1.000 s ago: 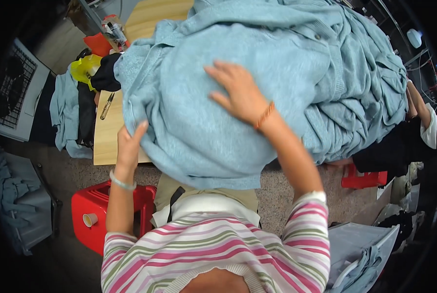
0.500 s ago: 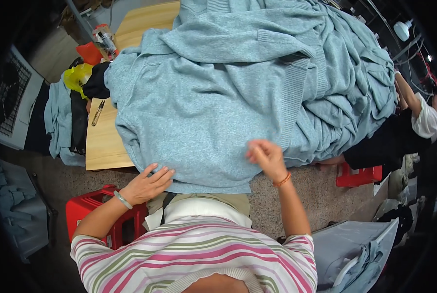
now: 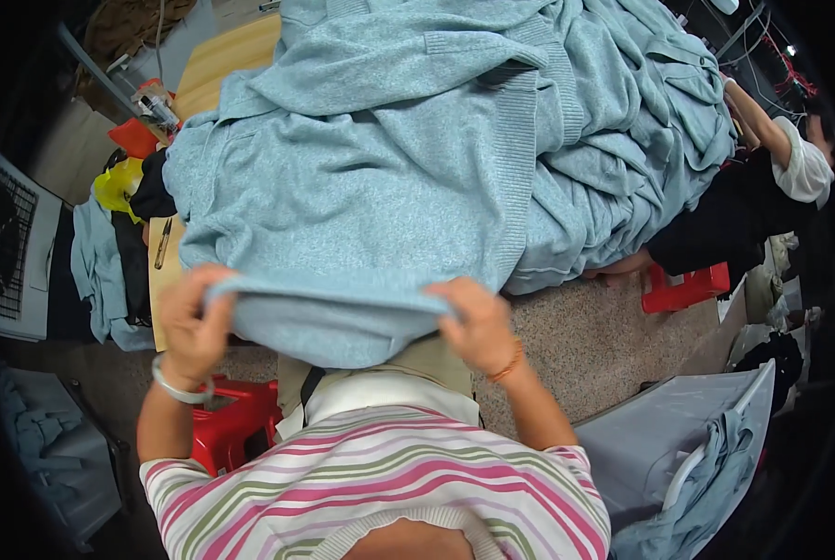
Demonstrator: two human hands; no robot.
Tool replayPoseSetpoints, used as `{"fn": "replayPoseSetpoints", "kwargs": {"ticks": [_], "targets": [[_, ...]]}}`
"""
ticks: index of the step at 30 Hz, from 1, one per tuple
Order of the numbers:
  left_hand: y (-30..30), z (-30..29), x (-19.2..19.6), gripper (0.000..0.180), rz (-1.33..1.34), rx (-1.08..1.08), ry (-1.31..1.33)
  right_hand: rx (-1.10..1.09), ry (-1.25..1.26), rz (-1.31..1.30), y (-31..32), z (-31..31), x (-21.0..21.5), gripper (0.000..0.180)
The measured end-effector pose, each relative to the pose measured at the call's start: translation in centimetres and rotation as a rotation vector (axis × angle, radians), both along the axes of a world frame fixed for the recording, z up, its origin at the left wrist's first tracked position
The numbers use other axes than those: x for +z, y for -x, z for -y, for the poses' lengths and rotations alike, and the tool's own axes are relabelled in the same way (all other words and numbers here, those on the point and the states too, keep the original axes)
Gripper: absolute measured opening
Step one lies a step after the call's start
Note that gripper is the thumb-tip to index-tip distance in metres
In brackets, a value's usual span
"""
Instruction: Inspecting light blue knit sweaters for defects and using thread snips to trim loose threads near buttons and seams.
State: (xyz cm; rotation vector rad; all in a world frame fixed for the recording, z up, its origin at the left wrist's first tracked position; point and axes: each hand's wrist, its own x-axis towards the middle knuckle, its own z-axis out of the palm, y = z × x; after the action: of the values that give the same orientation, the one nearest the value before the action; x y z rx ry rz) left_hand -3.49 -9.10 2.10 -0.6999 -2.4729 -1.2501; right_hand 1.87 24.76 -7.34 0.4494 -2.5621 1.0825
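A light blue knitted sweater (image 3: 361, 205) lies spread over the near part of the table, its front edge drawn up and folded over at my waist. At the left of that fold, my left hand (image 3: 195, 317) is closed on the fabric, slightly smeared by motion. My right hand (image 3: 476, 322) pinches the other end of the same fold. Between the hands the raised edge runs nearly straight, and a flap of the sweater hangs beneath it. Behind and to the right, more blue knitwear (image 3: 623, 140) is heaped up.
A thread snipper (image 3: 162, 243) lies on the wooden table (image 3: 226, 70) at left. A red stool (image 3: 240, 420) stands by my left side, another red stool (image 3: 686, 287) farther right. Grey bins (image 3: 660, 457) with blue garments flank me. A co-worker's arm (image 3: 761, 117) is at the right.
Both hands have taken hold of the sweater's near edge and lifted it into a fold. Before, my left hand lay flat on it and my right hovered above. The view has shifted slightly.
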Motion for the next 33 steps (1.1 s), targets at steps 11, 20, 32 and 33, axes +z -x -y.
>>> {"fn": "replayPoseSetpoints", "kwargs": {"ticks": [11, 20, 32, 33], "targets": [[10.1, 2.7, -3.6, 0.025, 0.241, 0.168, 0.127, -0.094, 0.202, 0.41, 9.7, -13.5, 8.9, 0.021], [11.7, -0.5, -5.2, 0.021, 0.24, 0.151, 0.429, -0.1, -0.123, 0.137, 13.9, -7.0, 0.3, 0.026], [28.5, -3.7, -5.7, 0.043, -0.437, 0.036, 0.564, -0.342, -0.644, -0.582, 28.3, -12.1, 8.5, 0.049], [29.3, -4.1, -5.7, 0.031, -0.434, -0.007, 0.483, -0.307, -0.594, -0.545, 29.4, -13.0, 8.6, 0.041]]}}
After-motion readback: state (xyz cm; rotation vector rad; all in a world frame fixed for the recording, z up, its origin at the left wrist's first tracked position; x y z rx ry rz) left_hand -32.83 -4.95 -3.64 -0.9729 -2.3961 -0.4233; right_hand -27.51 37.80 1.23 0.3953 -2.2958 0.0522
